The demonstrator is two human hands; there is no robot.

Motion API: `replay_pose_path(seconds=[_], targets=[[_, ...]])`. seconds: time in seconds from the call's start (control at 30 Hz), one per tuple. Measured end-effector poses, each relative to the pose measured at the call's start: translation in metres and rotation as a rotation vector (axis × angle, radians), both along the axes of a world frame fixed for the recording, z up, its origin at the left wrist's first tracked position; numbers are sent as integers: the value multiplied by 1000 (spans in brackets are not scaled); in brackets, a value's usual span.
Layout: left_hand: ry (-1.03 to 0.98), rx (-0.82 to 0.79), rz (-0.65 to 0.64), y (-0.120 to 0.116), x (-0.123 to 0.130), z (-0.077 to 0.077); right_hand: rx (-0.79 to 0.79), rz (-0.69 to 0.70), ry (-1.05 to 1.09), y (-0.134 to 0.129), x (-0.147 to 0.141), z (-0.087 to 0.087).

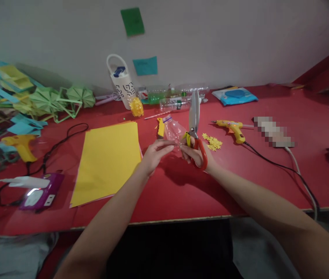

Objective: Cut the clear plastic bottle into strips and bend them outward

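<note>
My left hand (156,154) is closed at the cut lower edge of a clear plastic bottle top (173,129), whose capped neck points away from me. Hooked in my right hand (195,154) is a pair of scissors (195,116) with red and yellow handles, its blades together and pointing up. The right fingertips also meet the bottle piece's edge, close to the left fingertips. Just beyond my left hand lies a yellow-handled cutter (160,128). A small pile of yellow paper stars (213,142) sits right of the scissors.
Yellow paper sheets (109,162) lie left on the red table (164,201). A yellow glue gun (230,130) with a cord rests at right, another glue gun (22,147) at left. Plastic bottles (176,104), a white tumbler (123,87) and a blue packet (234,95) line the wall.
</note>
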State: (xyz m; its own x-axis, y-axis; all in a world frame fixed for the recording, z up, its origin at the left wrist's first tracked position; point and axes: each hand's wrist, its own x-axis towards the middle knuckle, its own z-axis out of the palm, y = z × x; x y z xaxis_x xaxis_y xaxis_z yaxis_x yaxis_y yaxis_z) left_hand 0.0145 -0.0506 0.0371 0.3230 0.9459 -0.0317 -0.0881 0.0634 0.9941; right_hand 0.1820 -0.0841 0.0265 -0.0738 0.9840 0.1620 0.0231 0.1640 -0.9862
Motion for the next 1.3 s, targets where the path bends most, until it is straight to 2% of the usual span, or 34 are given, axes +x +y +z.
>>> replay_pose_path(seconds=[0.17, 0.37, 0.53, 0.63, 0.73, 0.77, 0.87, 1.0, 1.13, 1.3], targets=[[78, -95, 8, 1, -1, 1, -64, -53, -117, -5, -5, 8], [45, -30, -15, 3, -4, -5, -99, -81, -135, -4, -6, 4], [121, 50, -7, 2, -5, -5, -26, -79, -199, -6, -5, 3], [41, -53, -60, 3, -3, -5, 9, -81, -214, -6, -7, 5], [-64, -124, -94, 6, -3, -5, -26, -89, -204, -6, -7, 11], [-99, -109, -77, 8, -4, -4, -37, -102, -207, -6, -6, 15], [-230, -73, 19, 15, -12, 5, -114, -24, -286, -8, 1, 26], [-337, 2, 121, 24, -27, 18, -152, 106, -565, -11, 8, 36], [-393, 91, 186, 30, -37, 21, -186, 137, -745, -13, 8, 32], [-391, 143, 240, 34, -38, 14, -175, 177, -765, -13, 7, 26]])
